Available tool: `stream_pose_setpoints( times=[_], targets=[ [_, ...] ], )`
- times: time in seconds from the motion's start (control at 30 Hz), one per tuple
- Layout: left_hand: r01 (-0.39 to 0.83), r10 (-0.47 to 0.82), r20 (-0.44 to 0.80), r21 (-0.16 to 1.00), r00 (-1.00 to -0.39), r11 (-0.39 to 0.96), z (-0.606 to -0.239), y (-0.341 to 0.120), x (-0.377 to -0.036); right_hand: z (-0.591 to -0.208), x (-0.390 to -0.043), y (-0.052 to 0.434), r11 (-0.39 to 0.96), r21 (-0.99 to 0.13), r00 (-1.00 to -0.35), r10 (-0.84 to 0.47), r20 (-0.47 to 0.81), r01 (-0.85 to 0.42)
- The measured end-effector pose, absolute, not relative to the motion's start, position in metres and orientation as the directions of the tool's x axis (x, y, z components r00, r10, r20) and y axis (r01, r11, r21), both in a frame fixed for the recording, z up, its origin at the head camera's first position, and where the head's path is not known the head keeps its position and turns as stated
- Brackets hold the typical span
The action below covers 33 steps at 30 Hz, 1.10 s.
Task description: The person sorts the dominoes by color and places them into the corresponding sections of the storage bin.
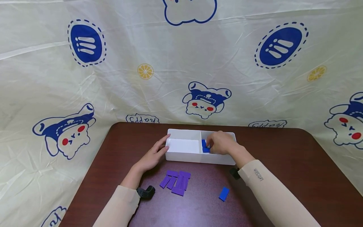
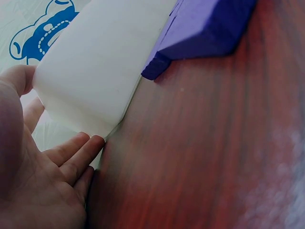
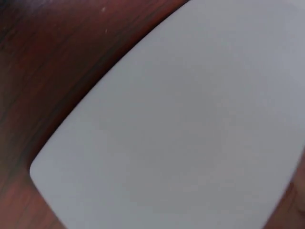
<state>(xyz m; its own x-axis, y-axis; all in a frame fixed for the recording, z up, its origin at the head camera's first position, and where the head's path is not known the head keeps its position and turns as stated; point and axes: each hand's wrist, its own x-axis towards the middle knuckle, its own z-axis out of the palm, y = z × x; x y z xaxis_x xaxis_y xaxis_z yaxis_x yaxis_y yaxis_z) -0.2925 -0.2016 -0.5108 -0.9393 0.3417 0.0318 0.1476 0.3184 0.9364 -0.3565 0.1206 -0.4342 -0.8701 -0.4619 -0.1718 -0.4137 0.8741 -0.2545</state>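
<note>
A white two-compartment box [image 1: 184,157] stands toward the back of the table. My left hand [image 1: 151,158] rests against its left end, thumb and fingers extended; the left wrist view shows the fingertips [image 2: 96,140] at the box's lower edge. Inside the right compartment, my right hand [image 1: 222,143] has its fingers curled downward and pinches a blue block, its fingertips partly hidden. Other flat blue blocks [image 1: 206,150] lie against the divider beside those fingers. The box's outer wall [image 3: 167,119] fills most of the right wrist view, with only a sliver of hand at the edge.
Several flat purple blocks [image 1: 178,191] lie grouped on the brown table [image 1: 195,211] in front of the box. One loose blue block [image 1: 224,194] lies to their right, near my right forearm. A printed cloth [image 1: 170,101] hangs behind the table.
</note>
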Motion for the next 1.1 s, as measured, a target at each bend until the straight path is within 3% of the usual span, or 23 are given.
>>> stream_pose_setpoints(
  times=[1.1],
  targets=[
    [0.147,0.335,0.031,0.934,-0.942,0.326,-0.512,-0.202,-0.294,-0.400,-0.308,0.156,0.823,-0.167,-0.835,-0.550,0.000,-0.543]
  ],
)
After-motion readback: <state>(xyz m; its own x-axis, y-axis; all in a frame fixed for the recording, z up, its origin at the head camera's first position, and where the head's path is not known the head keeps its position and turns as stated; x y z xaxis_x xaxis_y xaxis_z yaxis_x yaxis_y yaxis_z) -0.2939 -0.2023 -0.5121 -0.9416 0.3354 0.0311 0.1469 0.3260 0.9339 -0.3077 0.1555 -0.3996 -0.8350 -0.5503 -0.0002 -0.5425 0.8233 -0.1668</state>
